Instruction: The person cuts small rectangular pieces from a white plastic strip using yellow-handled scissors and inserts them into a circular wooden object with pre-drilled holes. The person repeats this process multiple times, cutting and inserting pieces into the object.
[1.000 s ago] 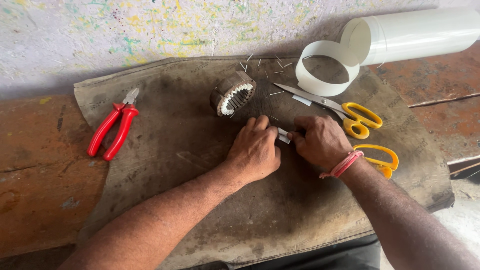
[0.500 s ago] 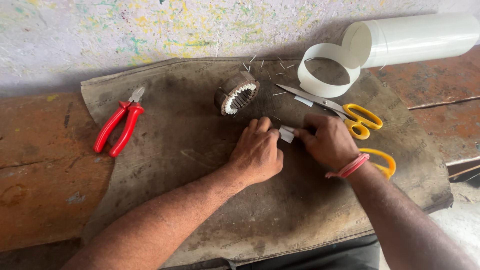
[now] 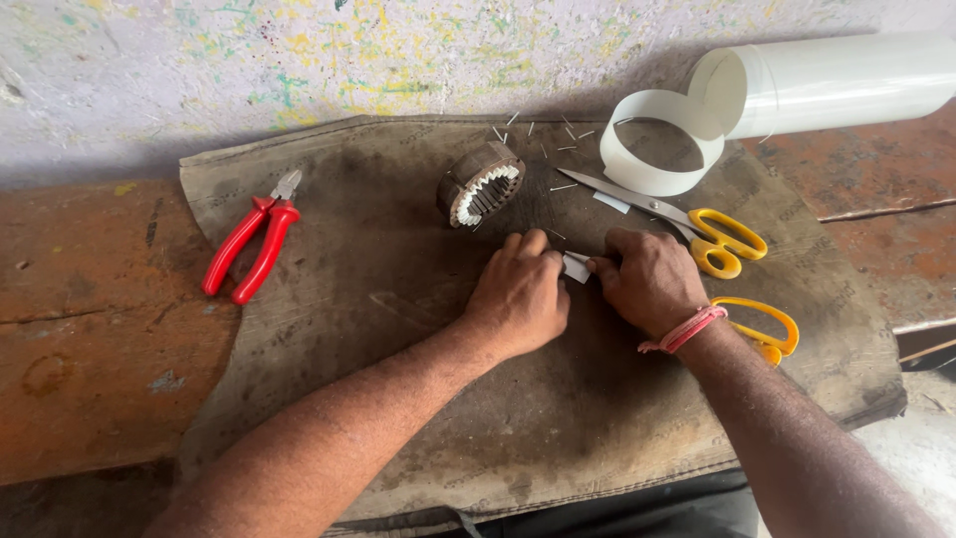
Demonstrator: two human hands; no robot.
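Step in hand, by judgement: folding small white paper strip (image 3: 576, 266) flat on brown cloth mat (image 3: 398, 299), mid-bench. Left hand (image 3: 518, 297) and right hand (image 3: 649, 281) both pinching strip, grips pressed together. Ribbed metal stator core (image 3: 481, 184) at 11 o'clock. Next move likely needs firm, even creasing pressure.

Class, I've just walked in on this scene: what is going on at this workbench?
A person's left hand and right hand press a small white paper strip flat on a worn brown mat. A round metal motor stator, red-handled pliers, yellow-handled scissors and a white sheet roll lie around, untouched.
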